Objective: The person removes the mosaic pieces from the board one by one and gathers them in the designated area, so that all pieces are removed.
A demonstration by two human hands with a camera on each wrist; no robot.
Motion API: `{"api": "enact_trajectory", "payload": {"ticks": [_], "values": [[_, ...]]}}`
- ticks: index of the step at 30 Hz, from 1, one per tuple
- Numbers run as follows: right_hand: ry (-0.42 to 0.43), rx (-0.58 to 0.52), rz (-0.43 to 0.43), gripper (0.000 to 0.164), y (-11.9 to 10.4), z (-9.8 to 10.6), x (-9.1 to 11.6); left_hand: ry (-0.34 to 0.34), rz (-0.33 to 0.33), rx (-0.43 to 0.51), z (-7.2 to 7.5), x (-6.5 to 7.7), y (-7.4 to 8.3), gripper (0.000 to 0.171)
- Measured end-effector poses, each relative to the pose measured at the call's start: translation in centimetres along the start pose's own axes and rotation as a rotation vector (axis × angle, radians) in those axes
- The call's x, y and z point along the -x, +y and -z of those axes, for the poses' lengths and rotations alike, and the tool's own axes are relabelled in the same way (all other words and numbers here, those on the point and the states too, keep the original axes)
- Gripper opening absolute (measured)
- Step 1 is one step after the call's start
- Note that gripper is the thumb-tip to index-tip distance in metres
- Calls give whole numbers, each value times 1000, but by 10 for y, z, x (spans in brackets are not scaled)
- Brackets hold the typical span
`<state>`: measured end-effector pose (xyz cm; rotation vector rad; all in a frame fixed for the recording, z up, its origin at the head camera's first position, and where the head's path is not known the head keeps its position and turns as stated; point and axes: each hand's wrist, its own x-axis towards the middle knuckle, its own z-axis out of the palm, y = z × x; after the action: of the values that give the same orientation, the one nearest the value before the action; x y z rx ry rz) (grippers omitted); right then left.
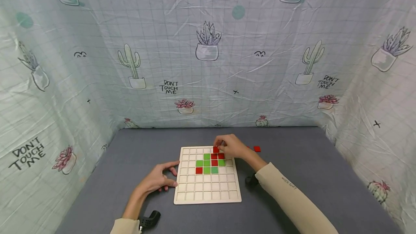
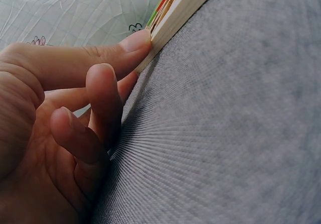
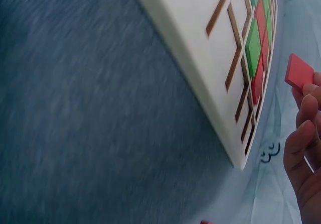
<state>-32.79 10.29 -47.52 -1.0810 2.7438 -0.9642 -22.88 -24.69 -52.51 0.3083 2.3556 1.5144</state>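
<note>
A wooden grid board (image 1: 208, 192) lies on the table, with green and red square tiles set in several of its upper and middle cells. Over the far right part of the board, my right hand (image 1: 232, 146) pinches a red square tile (image 3: 299, 72) between thumb and fingertips, held above the surface in the right wrist view. My left hand (image 1: 157, 179) is at the board's left edge. Its thumb (image 2: 135, 42) and extended index finger touch that edge, while the other fingers bend loosely beneath.
A loose red tile (image 1: 257, 149) lies on the grey table (image 1: 286, 176) right of the board, with another partly hidden behind the right wrist. Black wrist straps (image 1: 151, 219) show near each sleeve. A cactus-print curtain (image 1: 208, 82) hangs around the back and sides.
</note>
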Motion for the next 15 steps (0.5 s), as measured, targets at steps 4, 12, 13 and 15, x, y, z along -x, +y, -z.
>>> {"api": "enact_trajectory", "payload": {"ticks": [4, 12, 13, 15], "values": [[9, 17, -11, 16, 6, 8, 6, 3, -7, -11, 0, -1, 0, 84], [29, 27, -26, 16, 21, 22, 17, 8, -1, -13, 0, -1, 1, 86], [33, 26, -28, 16, 22, 24, 19, 10, 1, -12, 0, -1, 0, 86], [38, 19, -35, 16, 25, 28, 22, 13, 5, -11, -1, -1, 0, 86]]}}
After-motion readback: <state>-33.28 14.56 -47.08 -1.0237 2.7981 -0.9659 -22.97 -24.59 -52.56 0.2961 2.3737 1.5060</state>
